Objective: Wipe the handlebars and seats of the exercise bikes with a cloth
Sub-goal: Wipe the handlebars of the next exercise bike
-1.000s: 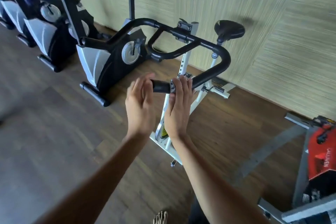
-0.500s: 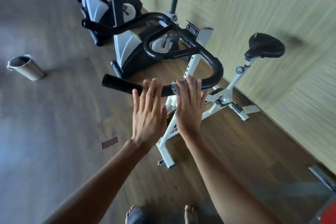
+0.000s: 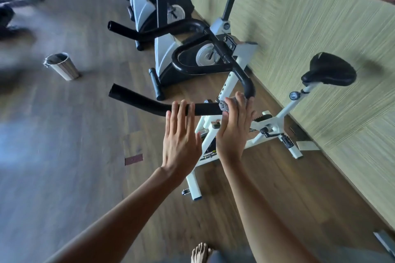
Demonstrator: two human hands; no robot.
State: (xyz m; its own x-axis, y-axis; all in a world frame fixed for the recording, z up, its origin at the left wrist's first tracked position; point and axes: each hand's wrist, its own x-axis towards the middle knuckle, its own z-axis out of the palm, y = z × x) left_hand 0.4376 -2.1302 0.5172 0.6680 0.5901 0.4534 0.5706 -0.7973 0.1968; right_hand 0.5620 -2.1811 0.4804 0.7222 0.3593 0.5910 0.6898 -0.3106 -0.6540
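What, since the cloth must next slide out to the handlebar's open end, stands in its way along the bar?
The left hand: its fingers lie over the handlebar between the cloth under the right hand and the bar's open end. Nothing else visible blocks it.

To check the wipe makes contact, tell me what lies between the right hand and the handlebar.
A grey cloth, pressed by the right hand against the black handlebar; the head view shows it.

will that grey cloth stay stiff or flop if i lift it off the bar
Probably floppy: the cloth lies bunched against the handlebar under the right hand. Likely light, being a small wad. Its nubbly surface should grip rather than slide.
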